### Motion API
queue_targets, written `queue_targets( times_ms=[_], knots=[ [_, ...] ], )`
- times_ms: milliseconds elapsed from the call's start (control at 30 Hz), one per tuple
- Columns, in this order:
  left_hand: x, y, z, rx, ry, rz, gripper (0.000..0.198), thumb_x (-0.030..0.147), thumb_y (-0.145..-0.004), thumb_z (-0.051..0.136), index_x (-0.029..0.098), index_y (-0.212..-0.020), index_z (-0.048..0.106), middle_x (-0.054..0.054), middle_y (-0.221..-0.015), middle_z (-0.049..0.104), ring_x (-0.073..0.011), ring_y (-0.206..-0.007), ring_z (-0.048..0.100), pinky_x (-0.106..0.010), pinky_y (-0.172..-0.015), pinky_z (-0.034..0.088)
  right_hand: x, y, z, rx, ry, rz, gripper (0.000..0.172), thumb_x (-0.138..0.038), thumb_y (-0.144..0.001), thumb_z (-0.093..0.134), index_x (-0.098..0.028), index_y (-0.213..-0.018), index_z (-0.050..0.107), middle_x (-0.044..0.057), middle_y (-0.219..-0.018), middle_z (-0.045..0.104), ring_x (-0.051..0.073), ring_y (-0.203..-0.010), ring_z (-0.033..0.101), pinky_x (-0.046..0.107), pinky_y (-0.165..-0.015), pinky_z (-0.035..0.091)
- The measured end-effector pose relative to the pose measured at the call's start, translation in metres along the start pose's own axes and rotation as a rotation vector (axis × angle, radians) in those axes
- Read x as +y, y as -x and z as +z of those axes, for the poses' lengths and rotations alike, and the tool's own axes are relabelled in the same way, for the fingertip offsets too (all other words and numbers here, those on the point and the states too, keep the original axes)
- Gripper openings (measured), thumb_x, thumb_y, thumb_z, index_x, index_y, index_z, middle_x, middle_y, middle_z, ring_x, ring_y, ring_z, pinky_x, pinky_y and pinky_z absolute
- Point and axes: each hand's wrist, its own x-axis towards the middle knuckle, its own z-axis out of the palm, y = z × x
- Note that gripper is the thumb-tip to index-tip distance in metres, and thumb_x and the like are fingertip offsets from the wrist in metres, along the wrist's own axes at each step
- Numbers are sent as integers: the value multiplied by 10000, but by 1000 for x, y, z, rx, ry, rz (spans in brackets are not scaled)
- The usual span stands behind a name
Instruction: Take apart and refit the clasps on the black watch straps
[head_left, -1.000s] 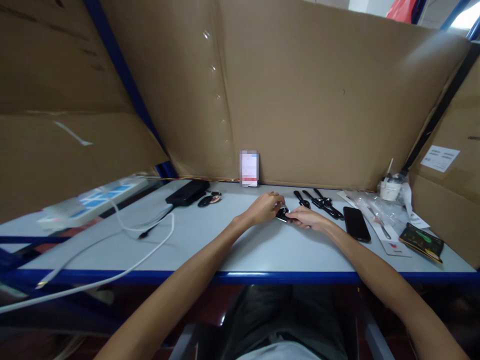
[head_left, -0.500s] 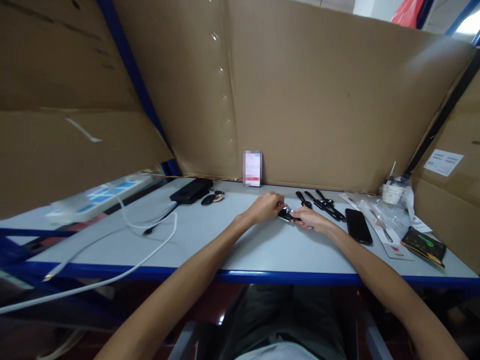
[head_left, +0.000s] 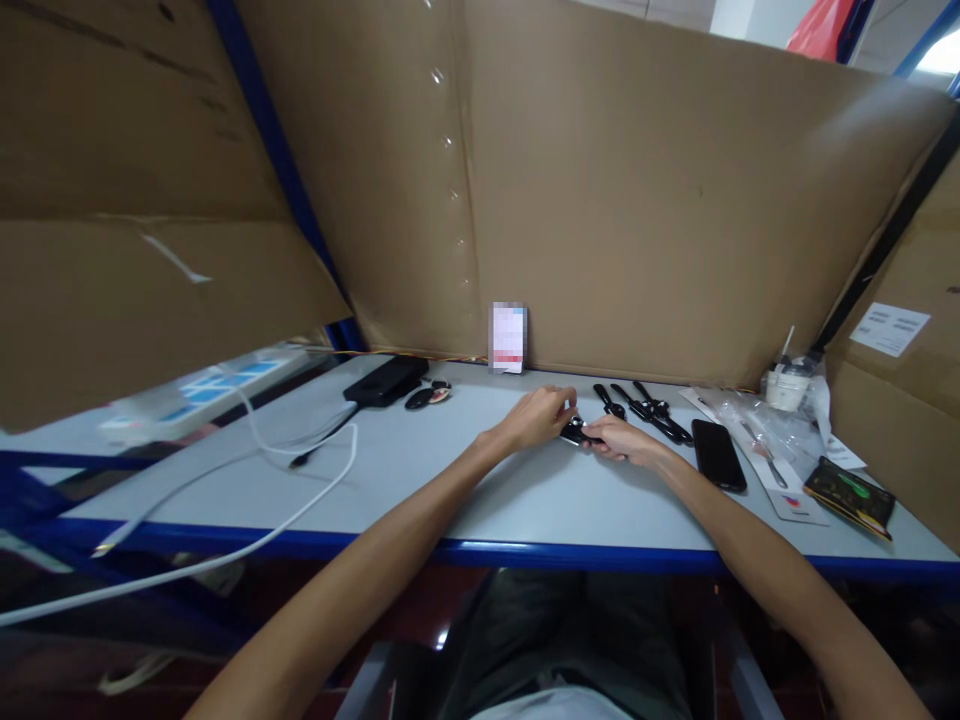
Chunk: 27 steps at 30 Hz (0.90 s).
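Observation:
Over the middle of the table, my right hand (head_left: 619,440) is closed around one handle of a small black tool with a shiny metal middle, which looks like a spokeshave (head_left: 573,432). My left hand (head_left: 541,415) has its fingers bent together at the tool's far side. What these fingertips pinch is too small to make out. Just beyond the right hand lie several similar black two-handled tools (head_left: 643,402), side by side and slanting.
A lit phone (head_left: 508,340) leans on the cardboard wall (head_left: 600,200). Right of my hands lie a black phone (head_left: 718,455), clear plastic packaging (head_left: 787,425), a dark packet (head_left: 849,495) and a white cup (head_left: 787,385). Leftward are a black device (head_left: 386,382), white cable (head_left: 330,490) and power strip (head_left: 217,392).
My left fingers have lifted slightly and become more upright above the spokeshave. The right hand keeps its hold. The whole view has shifted a little.

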Motion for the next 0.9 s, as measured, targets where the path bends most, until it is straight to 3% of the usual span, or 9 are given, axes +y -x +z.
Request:
queue_targets(
  times_ms=[100,300,400,500,633,800,900],
  knots=[
    [7,1,2,-27,2,8,218,352,-949,515,219,-974,685,-57,-778,675,-219,-796,609,-274,-668,394,0,0,1,10,8,-2,354,-230,-1033,430,-148,-706,535,-77,-476,340,50,-369,207,197,-357,122],
    [5,-1,5,-57,115,65,348,372,-966,476,195,-740,671,-39,-719,673,-178,-727,580,-267,-672,378,-1,1,1,8,3,-2,324,-235,-1016,458,-152,-712,535,-80,-475,339,50,-364,211,201,-361,115],
    [2,-3,5,-49,211,-36,323,411,-951,504,176,-819,681,-29,-761,699,-153,-683,572,-253,-654,379,-1,1,1,27,5,4,325,-231,-1020,441,-154,-719,536,-83,-465,327,52,-358,202,204,-357,117],
    [5,-2,4,15,107,-200,391,487,-959,478,170,-843,674,-60,-769,700,-178,-690,592,-267,-637,367,-1,-1,2,24,14,5,343,-225,-1031,407,-151,-722,535,-82,-459,329,53,-355,201,205,-355,117],
    [15,1,5,-101,-63,-259,434,497,-946,475,183,-726,679,-115,-779,718,-240,-772,656,-293,-654,379,1,-2,3,8,35,-24,350,-217,-1033,389,-147,-723,535,-77,-460,348,54,-356,221,205,-358,126],
    [25,-2,9,-137,-64,-387,307,406,-883,544,174,-805,729,-137,-905,757,-252,-879,687,-284,-679,407,4,-5,3,51,90,-23,349,-206,-1032,366,-163,-720,516,-83,-445,342,62,-349,228,214,-366,156],
    [28,-5,12,-160,-16,-435,252,342,-858,562,161,-828,735,-133,-916,759,-243,-891,688,-279,-687,415,2,-4,9,126,270,2,354,-226,-1033,369,-169,-722,529,-61,-457,397,78,-354,302,221,-383,221]
  ],
)
